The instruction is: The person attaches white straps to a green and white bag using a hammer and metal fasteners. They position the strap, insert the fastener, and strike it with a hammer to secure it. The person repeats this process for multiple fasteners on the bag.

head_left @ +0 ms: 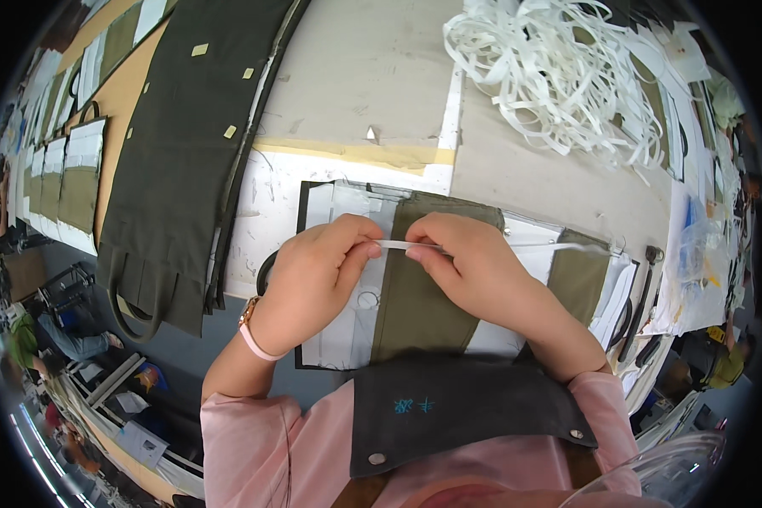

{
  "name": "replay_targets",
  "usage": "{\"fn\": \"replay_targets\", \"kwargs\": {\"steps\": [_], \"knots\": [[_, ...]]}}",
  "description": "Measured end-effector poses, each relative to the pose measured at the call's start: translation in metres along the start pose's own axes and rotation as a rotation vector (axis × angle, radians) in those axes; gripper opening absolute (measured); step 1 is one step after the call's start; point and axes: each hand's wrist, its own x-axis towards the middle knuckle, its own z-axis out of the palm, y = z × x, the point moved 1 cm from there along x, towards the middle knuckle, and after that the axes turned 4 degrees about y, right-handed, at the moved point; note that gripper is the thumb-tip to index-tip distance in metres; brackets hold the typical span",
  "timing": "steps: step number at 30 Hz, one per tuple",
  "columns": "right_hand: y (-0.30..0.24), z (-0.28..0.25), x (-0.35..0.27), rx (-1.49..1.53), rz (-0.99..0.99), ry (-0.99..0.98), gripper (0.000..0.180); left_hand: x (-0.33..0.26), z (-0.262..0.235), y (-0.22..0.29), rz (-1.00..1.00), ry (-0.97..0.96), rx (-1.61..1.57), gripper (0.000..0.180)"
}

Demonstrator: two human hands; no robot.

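A narrow white strip (393,245) is stretched between my two hands, and its loose tail runs off to the right past my right wrist. My left hand (317,258) pinches one part of it between thumb and fingertips. A short gap away, my right hand (461,258) pinches it too. Below both hands lies a flat panel piece (423,296) with olive-green fabric bands, white and clear sections and a dark edge. A small round mark shows on its white part near my left hand. The panel's middle is partly covered by my forearms.
A tangled heap of white strips (559,80) lies at the far right of the table. On the left is a stack of dark fabric pieces (186,127) with loop handles. A black-handled tool (649,275) rests at the right. Similar olive-and-white panels (63,186) lie further left.
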Motion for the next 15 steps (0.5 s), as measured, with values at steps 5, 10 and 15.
{"fn": "replay_targets", "kwargs": {"steps": [5,10,15], "knots": [[0.001,0.008,0.031,0.121,0.128,0.004,0.012,0.002,-0.012,-0.011,0.164,0.249,0.235,0.021],[0.004,0.002,0.053,0.437,0.369,-0.148,0.012,-0.015,-0.012,-0.021,0.358,0.214,0.479,0.041],[0.009,0.022,0.064,0.292,0.198,-0.063,0.015,-0.015,0.004,-0.026,0.274,0.023,0.725,0.057]]}}
